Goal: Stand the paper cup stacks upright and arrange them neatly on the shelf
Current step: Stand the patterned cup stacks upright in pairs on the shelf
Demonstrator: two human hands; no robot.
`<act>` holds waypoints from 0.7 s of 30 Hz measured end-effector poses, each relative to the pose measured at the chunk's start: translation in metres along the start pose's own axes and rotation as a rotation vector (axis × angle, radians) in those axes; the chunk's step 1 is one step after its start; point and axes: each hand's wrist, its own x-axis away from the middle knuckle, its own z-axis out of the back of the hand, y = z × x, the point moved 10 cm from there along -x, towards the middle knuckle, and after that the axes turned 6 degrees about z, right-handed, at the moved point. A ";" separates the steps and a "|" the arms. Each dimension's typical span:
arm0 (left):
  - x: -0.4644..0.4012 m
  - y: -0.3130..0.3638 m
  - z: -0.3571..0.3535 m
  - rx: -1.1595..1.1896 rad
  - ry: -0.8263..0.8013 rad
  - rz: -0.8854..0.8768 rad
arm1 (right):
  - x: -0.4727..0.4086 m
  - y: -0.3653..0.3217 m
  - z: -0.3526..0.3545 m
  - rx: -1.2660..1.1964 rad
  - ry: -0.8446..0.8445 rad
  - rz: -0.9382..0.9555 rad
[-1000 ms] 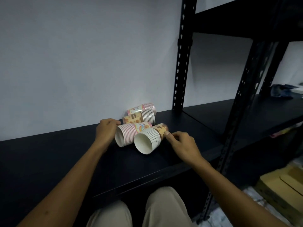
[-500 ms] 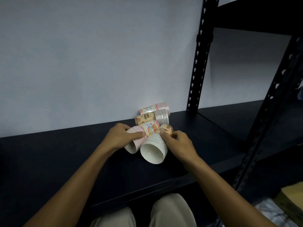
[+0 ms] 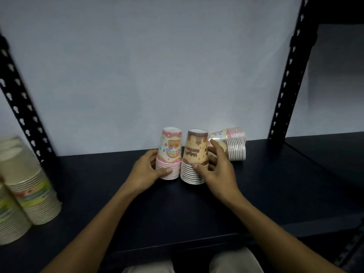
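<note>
Right hand (image 3: 215, 170) grips upright brown stack (image 3: 195, 157) | left hand (image 3: 146, 172) grips upright pink stack (image 3: 170, 153) beside it | two lying stacks (image 3: 235, 143) just right-behind right hand, long axes level, along shelf (image 3: 275, 184) | right hand nearer

A dark shelf (image 3: 197, 209) carries a pink cup stack (image 3: 169, 154) and a brown cup stack (image 3: 194, 157), rims down, between the left hand (image 3: 146, 172) and right hand (image 3: 216, 172). Beyond the right hand lie two toppled cup stacks (image 3: 235, 144). Far outside the left hand stand pale cup stacks (image 3: 29, 186).
</note>
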 end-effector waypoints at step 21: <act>-0.084 -0.029 0.034 -0.018 0.167 -0.033 | -0.092 0.041 -0.079 0.145 -0.154 0.123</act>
